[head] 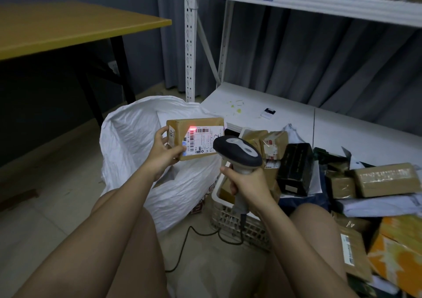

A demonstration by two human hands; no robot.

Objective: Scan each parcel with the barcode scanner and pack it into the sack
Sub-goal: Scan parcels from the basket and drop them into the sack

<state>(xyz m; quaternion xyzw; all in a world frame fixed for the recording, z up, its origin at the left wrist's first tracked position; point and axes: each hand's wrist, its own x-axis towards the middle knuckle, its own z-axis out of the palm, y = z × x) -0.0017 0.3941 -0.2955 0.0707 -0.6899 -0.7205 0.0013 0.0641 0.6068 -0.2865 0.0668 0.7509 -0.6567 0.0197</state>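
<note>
My left hand (pixel 164 149) grips a small brown cardboard parcel (pixel 196 124) by its left end, holding it above the open white sack (pixel 137 142). The parcel's white shipping label faces me, and a red scanner light falls on its barcode. My right hand (pixel 245 184) grips the handle of the dark grey barcode scanner (pixel 237 152), whose head points at the label from the right. A black cable runs from the scanner's handle down to the floor.
A white plastic basket (pixel 230 218) with parcels stands right of the sack. A heap of brown, black and orange parcels (pixel 342 183) lies to the right. A white shelf rack (pixel 296 1) stands behind, a yellow table (pixel 68 28) at upper left.
</note>
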